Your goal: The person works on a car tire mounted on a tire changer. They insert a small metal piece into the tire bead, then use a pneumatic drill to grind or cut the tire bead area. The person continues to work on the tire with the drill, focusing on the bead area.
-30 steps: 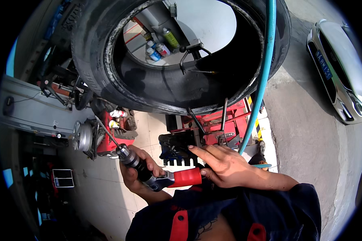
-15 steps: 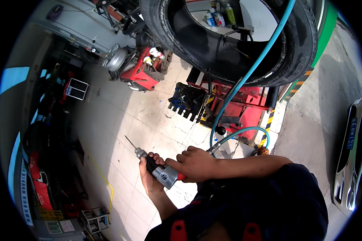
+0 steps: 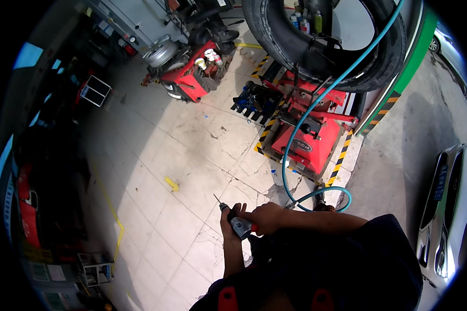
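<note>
A silver and black air drill (image 3: 239,226) with a thin bit pointing up and left is low in the head view. My left hand (image 3: 228,220) is wrapped round its body near the chuck. My right hand (image 3: 266,219) is closed at its red-tipped rear end, beside the fitting of a teal hose (image 3: 309,111). The hose loops on the floor and runs up across a large black tire (image 3: 264,31) mounted on a red machine (image 3: 305,151).
A second red machine (image 3: 189,83) with a silver rim (image 3: 158,52) stands upper left. A black slotted holder (image 3: 251,106) sits by the first machine. Tiled floor (image 3: 166,233) with yellow markings lies ahead. A white car (image 3: 441,207) stands at the right, another (image 3: 449,52) behind.
The view has shifted away from the tire, which now sits higher and smaller, with more floor showing. Both hands and the drill have moved lower in the picture, with the bit turned more upright.
</note>
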The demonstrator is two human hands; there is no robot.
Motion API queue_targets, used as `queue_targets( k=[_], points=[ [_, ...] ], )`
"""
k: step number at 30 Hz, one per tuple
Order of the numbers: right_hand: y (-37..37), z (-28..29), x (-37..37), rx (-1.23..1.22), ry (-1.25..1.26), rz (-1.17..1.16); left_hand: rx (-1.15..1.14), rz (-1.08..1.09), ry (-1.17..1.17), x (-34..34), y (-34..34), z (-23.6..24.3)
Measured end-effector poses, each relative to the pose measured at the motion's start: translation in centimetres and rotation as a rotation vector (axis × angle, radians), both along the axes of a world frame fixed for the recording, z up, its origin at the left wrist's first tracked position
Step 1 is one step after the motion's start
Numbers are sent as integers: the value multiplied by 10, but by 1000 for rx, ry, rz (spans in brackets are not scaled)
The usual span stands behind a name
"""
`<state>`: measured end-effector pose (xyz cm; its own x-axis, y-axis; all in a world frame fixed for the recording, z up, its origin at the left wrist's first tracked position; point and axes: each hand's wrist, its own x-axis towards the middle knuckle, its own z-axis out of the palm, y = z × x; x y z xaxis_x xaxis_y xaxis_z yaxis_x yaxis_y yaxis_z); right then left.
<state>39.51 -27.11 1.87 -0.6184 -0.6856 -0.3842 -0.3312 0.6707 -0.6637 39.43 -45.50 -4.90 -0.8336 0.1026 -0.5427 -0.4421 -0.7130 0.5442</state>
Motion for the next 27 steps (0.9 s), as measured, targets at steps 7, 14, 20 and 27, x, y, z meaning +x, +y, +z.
queue_targets(
  k=[7, 14, 20, 27],
  points=[
    [-8, -22, 52, -82, 5, -153, 129, -35, -145, 27, 7, -1],
    [30, -15, 103, -385, 37, -454, 113, -257, 90, 44, 61, 51],
    [139, 8, 184, -1012, -218, -802, -591, -417, 375, 49, 150, -3],
    [265, 52, 307, -1768, -8, -789, -994, -614, 646, 97, 334, -104]
  ],
)
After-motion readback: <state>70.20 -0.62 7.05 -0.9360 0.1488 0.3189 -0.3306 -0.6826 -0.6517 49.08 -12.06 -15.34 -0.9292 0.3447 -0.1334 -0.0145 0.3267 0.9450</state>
